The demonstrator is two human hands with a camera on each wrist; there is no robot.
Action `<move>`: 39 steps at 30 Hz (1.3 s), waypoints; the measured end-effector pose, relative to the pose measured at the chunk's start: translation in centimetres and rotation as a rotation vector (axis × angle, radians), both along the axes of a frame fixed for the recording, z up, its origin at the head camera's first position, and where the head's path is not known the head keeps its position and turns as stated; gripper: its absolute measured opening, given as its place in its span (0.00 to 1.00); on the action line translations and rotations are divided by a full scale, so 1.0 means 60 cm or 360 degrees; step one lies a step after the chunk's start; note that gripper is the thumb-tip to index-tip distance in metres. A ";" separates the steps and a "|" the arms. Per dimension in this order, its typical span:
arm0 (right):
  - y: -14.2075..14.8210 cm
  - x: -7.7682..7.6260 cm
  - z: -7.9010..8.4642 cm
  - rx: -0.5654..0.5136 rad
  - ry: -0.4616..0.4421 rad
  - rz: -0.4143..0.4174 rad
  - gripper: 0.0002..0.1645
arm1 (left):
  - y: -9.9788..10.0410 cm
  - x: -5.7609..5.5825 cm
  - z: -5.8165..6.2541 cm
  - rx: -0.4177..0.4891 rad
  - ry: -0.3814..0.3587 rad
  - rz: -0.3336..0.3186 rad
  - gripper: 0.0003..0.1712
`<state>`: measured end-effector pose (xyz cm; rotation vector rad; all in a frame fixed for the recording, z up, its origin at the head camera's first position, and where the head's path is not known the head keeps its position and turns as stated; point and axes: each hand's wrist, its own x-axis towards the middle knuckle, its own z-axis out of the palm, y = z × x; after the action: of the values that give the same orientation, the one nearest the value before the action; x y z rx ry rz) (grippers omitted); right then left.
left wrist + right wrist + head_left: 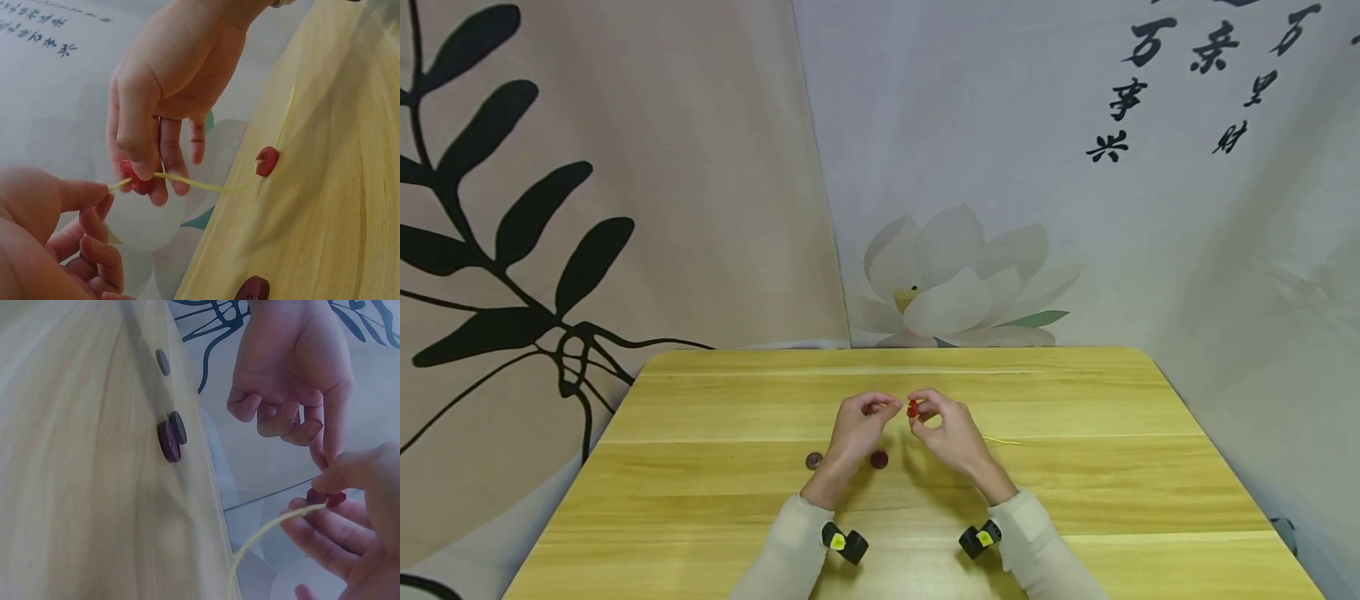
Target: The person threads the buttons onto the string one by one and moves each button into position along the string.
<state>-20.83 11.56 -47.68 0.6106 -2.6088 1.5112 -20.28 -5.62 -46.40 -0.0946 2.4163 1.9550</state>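
Note:
My right hand point(951, 433) pinches a red button point(141, 185) between thumb and fingers. A yellow cord point(209, 186) shows on both sides of this button. My left hand point(859, 427) pinches the short end of the cord between thumb and forefinger, close to the button. Further along the cord is a second red button point(267, 161), overlapping the tabletop in the left wrist view. Beneath the left hand, a dark maroon button point(879, 459) lies on the table, and a brown button point(814, 460) is beside the left wrist.
Wooden table point(1112, 467) under both hands, its far edge against a printed curtain point(715, 167). In the right wrist view a dark button point(179, 427) lies against the maroon one, and another button point(163, 362) is farther off. Part of the cord trails right of the right wrist.

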 end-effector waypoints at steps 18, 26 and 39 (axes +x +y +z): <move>0.020 -0.007 -0.007 0.0043 -0.0054 -0.0093 0.21 | -0.006 -0.006 -0.001 0.0057 -0.0020 0.0023 0.08; 0.029 -0.010 -0.013 0.0025 -0.0114 -0.0099 0.18 | -0.008 -0.006 0.000 0.0072 -0.0010 0.0026 0.09; 0.048 -0.016 -0.030 0.0004 -0.0121 -0.0167 0.19 | -0.015 -0.005 0.003 0.0081 -0.0033 0.0051 0.07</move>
<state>-21.78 14.42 -49.48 0.4169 -2.6521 1.5292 -20.55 -6.52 -46.23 -0.1525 2.3656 2.0169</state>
